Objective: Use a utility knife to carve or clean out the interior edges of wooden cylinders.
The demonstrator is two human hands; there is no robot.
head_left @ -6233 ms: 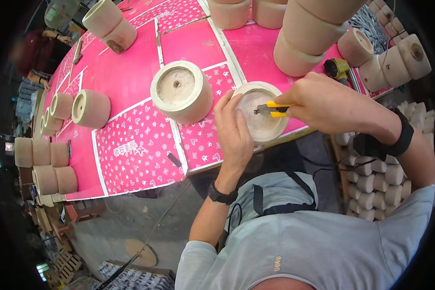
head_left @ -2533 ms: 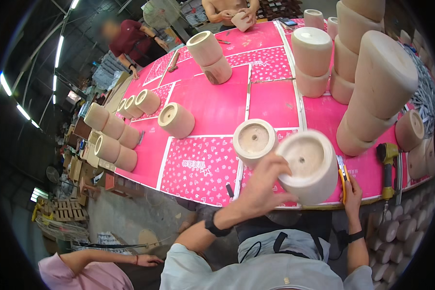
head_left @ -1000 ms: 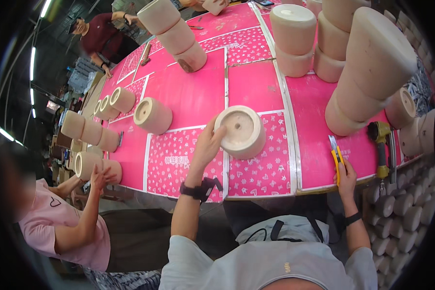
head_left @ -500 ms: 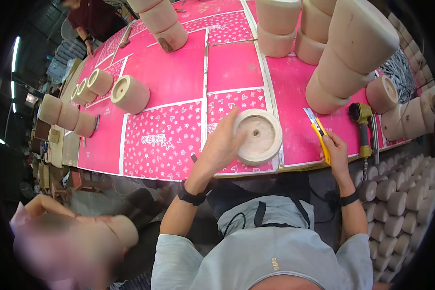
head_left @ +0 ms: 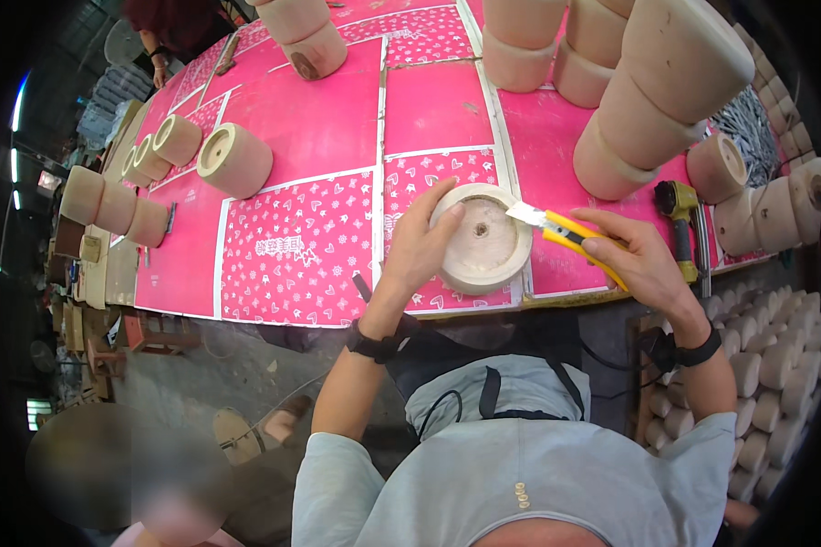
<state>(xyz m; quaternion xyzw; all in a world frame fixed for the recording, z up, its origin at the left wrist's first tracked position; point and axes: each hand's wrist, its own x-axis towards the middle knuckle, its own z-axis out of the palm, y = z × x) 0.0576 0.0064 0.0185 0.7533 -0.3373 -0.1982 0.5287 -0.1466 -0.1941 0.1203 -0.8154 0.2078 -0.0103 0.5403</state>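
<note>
I see a surface [head_left: 337, 128] covered in pink patterned sheets. On it lie a pale round pot [head_left: 482, 239] at the near edge, more pots on their sides [head_left: 234, 160], tall stacks [head_left: 652, 100], and a yellow drill [head_left: 679, 208].

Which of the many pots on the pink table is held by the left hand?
The pot at the near table edge, under the knife blade; the others stand untouched.
</note>
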